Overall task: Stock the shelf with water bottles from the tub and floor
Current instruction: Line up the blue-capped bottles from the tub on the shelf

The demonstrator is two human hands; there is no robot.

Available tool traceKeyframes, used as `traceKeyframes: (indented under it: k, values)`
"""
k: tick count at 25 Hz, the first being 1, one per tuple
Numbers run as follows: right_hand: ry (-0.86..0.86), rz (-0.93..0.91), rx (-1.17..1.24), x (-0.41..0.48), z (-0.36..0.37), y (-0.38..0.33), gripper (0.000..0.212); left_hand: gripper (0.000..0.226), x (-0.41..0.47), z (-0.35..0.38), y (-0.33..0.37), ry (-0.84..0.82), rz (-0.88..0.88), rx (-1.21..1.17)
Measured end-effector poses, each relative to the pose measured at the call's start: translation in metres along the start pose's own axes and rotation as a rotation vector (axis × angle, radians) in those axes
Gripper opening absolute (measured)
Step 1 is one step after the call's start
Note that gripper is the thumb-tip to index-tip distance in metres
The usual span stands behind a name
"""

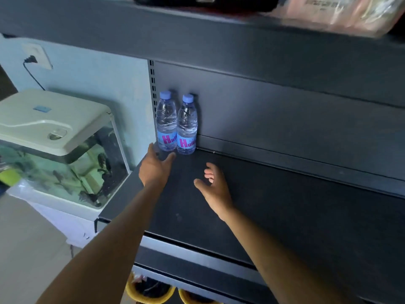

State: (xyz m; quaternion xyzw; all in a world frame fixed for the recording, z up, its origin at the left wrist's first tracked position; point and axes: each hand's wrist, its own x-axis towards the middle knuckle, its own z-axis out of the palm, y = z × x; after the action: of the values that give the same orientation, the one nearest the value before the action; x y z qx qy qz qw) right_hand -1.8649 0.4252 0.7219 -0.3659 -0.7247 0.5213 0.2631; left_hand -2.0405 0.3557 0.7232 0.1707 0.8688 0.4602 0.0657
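Bottles point(166, 123): two, upright, touching, shelf's point(285, 205) back-left corner. Left hand point(154, 167) at their 7 o'clock, fingers spread, empty. Right hand point(213, 185) at 5 o'clock, loosely curled, empty. Pair looks placed; next bottles best seated at 3 o'clock, tight in row, labels forward.

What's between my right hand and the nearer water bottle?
Only bare shelf lies between the right hand and the nearer water bottle, in the head view.

Fish tank point(65, 172), white lid point(43, 121), left; wall socket point(39, 54) with black plug point(30, 59) above; plastic-wrapped package point(350, 14) top right.
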Motion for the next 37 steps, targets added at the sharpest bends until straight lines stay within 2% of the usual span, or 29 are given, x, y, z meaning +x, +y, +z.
traceKeyframes:
  k: [7, 11, 13, 17, 20, 26, 32, 37]
  values:
    - [0.098, -0.033, 0.095, -0.145, -0.060, 0.011, 0.046, 0.046, -0.168, -0.010, -0.004, -0.180, 0.161, -0.104]
    - [0.226, -0.139, -0.015, -0.230, -0.120, 0.033, 0.042, 0.043, -0.271, -0.003, 0.007, -0.304, 0.285, -0.220]
    - [0.300, -0.131, -0.028, -0.277, -0.154, 0.053, 0.040, 0.043, -0.330, 0.007, 0.010, -0.410, 0.342, -0.262]
    - [0.443, 0.051, -0.078, -0.373, -0.219, 0.116, 0.039, 0.043, -0.441, 0.039, 0.000, -0.585, 0.410, -0.266]
    - [0.530, 0.214, -0.100, -0.435, -0.255, 0.174, 0.040, 0.052, -0.507, 0.070, -0.024, -0.699, 0.336, -0.193]
    - [0.557, 0.590, -0.198, -0.551, -0.281, 0.320, 0.039, 0.065, -0.624, 0.154, -0.124, -0.969, 0.299, 0.091]
    - [0.382, 0.890, -0.310, -0.625, -0.267, 0.483, 0.047, 0.067, -0.692, 0.251, -0.248, -1.153, 0.314, 0.418]
    - [0.239, 0.965, -0.417, -0.638, -0.240, 0.627, 0.052, 0.071, -0.730, 0.351, -0.354, -1.245, 0.449, 0.638]
